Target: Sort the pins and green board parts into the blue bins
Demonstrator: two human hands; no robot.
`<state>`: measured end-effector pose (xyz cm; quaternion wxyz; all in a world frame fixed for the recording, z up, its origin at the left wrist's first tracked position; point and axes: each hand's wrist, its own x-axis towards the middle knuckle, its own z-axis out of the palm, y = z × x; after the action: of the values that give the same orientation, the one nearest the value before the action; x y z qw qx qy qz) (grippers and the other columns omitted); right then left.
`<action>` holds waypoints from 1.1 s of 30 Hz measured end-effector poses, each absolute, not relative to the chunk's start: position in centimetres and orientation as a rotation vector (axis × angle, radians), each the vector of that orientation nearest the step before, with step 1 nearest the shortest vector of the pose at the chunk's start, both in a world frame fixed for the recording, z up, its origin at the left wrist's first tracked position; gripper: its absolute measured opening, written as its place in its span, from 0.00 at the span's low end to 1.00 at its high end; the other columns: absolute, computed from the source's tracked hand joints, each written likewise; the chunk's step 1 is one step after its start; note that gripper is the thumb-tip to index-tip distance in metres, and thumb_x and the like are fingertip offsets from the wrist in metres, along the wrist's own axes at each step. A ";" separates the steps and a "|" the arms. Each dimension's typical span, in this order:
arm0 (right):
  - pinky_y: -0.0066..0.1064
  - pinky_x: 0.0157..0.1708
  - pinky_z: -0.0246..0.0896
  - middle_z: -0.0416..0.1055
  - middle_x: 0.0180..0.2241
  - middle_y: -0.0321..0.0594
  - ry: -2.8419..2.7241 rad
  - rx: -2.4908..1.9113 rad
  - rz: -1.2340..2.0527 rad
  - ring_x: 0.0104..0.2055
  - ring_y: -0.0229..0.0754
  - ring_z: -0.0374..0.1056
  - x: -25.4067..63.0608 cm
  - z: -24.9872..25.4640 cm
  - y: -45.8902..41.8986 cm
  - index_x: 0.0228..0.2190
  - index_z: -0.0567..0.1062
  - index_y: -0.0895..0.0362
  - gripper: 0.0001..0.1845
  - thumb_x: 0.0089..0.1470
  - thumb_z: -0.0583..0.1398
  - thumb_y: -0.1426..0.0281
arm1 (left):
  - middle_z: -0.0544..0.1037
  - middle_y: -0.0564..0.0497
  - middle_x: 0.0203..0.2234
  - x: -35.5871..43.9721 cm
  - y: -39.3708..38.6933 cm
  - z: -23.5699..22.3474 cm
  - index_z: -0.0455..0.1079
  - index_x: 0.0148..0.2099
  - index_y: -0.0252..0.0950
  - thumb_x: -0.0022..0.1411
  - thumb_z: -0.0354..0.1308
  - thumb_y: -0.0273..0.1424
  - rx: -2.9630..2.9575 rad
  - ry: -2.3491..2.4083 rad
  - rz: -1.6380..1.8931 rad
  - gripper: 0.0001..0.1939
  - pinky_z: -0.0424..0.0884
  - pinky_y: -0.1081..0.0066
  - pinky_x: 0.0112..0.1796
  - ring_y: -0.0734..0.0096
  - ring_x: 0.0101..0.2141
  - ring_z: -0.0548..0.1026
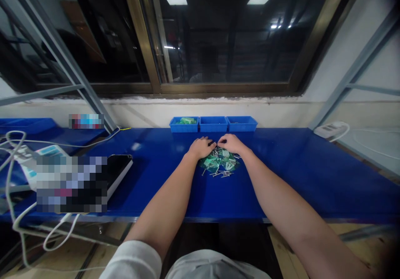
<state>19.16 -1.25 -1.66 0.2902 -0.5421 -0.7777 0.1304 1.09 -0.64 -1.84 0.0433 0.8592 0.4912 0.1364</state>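
A heap of loose metal screws [222, 173] and small green plastic packets [211, 161] with pale pieces lies on the blue table between my forearms. My left hand [201, 148] rests over the heap's far left side, palm down, fingers stretched out and the thumb pointing toward the screws. At the far right side of the heap is my right hand [233, 143]. Its fingers curl down toward the thumb in a pinch, and whatever lies between the tips is hidden. Some screws lie scattered on the near side of the packets.
Behind the heap stand three blue bins: the left bin [184, 129] holds green packets, the middle bin [213, 125] and right bin [242, 125] stand beside it. A dark-topped device [120, 168] and white cables [14, 212] are at left. A power strip [331, 129] lies back right.
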 end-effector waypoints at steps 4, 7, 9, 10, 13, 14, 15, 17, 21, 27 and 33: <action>0.28 0.32 0.58 0.73 0.25 0.39 -2.110 -1.451 0.297 0.30 0.39 0.66 19.0 -1.9 -0.9 0.23 0.77 0.56 0.06 0.44 0.60 0.69 | 0.66 0.45 0.54 1.1 -0.5 -1.9 0.67 0.52 0.39 0.61 0.40 0.47 2.632 1.492 0.435 0.26 0.56 0.64 0.53 0.60 0.55 0.62; 0.29 0.33 0.57 0.73 0.25 0.41 -2.142 -1.463 0.230 0.30 0.41 0.66 18.7 -2.0 -0.9 0.22 0.77 0.56 0.08 0.46 0.58 0.70 | 0.68 0.46 0.52 1.0 -0.4 -2.0 0.68 0.51 0.40 0.61 0.41 0.46 2.648 1.466 0.447 0.25 0.57 0.65 0.52 0.61 0.55 0.63; 0.30 0.34 0.57 0.73 0.26 0.43 -2.157 -1.461 0.194 0.31 0.42 0.66 18.5 -2.0 -0.9 0.21 0.77 0.57 0.09 0.46 0.57 0.70 | 0.70 0.46 0.51 1.0 -0.3 -2.1 0.69 0.50 0.40 0.62 0.41 0.45 2.665 1.445 0.466 0.24 0.58 0.65 0.52 0.62 0.54 0.63; 0.30 0.34 0.57 0.73 0.27 0.43 -2.158 -1.461 0.177 0.31 0.43 0.66 18.4 -1.9 -0.9 0.22 0.77 0.57 0.09 0.47 0.57 0.70 | 0.70 0.46 0.50 1.0 -0.3 -2.0 0.69 0.49 0.40 0.62 0.42 0.45 2.675 1.433 0.483 0.23 0.58 0.65 0.52 0.62 0.53 0.64; 0.30 0.35 0.56 0.72 0.29 0.43 -2.140 -1.452 0.140 0.32 0.42 0.66 18.4 -1.8 -1.0 0.24 0.76 0.58 0.09 0.48 0.55 0.70 | 0.72 0.46 0.48 1.0 -0.4 -1.8 0.69 0.50 0.38 0.61 0.45 0.42 2.696 1.390 0.585 0.21 0.60 0.67 0.51 0.63 0.50 0.67; 0.29 0.35 0.56 0.72 0.29 0.43 -2.132 -1.441 0.140 0.32 0.41 0.65 18.4 -1.8 -1.1 0.25 0.75 0.58 0.09 0.49 0.55 0.70 | 0.72 0.47 0.48 1.0 -0.4 -1.6 0.68 0.50 0.38 0.61 0.46 0.41 2.691 1.378 0.629 0.20 0.60 0.68 0.51 0.64 0.49 0.68; 0.29 0.34 0.56 0.72 0.29 0.43 -2.123 -1.425 0.149 0.32 0.40 0.65 18.4 -1.7 -1.1 0.26 0.75 0.58 0.09 0.49 0.54 0.71 | 0.73 0.47 0.47 1.0 -0.5 -1.5 0.68 0.50 0.38 0.61 0.46 0.39 2.680 1.370 0.671 0.19 0.61 0.69 0.50 0.66 0.48 0.69; 0.28 0.33 0.55 0.72 0.30 0.41 -2.100 -1.384 0.190 0.31 0.39 0.64 18.5 -1.6 -1.2 0.27 0.74 0.58 0.09 0.49 0.54 0.71 | 0.74 0.49 0.45 1.0 -0.6 -1.2 0.69 0.49 0.38 0.61 0.48 0.36 2.652 1.359 0.727 0.17 0.62 0.71 0.49 0.67 0.46 0.70; 0.27 0.31 0.54 0.71 0.29 0.39 -2.001 -1.365 0.310 0.30 0.38 0.64 18.6 -1.5 -1.3 0.29 0.72 0.58 0.09 0.51 0.52 0.70 | 0.76 0.50 0.39 1.0 -0.6 -0.9 0.72 0.42 0.39 0.59 0.50 0.31 2.617 1.327 0.786 0.12 0.65 0.71 0.45 0.68 0.41 0.72; 0.26 0.30 0.53 0.71 0.28 0.39 -1.910 -1.443 0.428 0.30 0.38 0.63 18.4 -1.3 -1.2 0.27 0.70 0.58 0.14 0.54 0.48 0.65 | 0.77 0.49 0.36 1.2 -0.4 -0.9 0.72 0.40 0.36 0.59 0.50 0.29 2.557 1.234 1.022 0.10 0.67 0.71 0.42 0.69 0.37 0.73; 0.26 0.26 0.49 0.63 0.18 0.36 -1.903 -1.438 0.380 0.23 0.36 0.59 18.2 -0.8 -1.6 0.18 0.64 0.58 0.21 0.56 0.44 0.63 | 0.77 0.49 0.34 1.5 -0.9 -0.6 0.72 0.39 0.35 0.60 0.50 0.30 2.466 1.199 1.100 0.10 0.67 0.72 0.41 0.69 0.36 0.74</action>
<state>18.25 -1.60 -0.80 0.3553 -0.5565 -0.7364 0.1471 1.52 -0.86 -0.57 0.0934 0.8309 0.4041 0.3708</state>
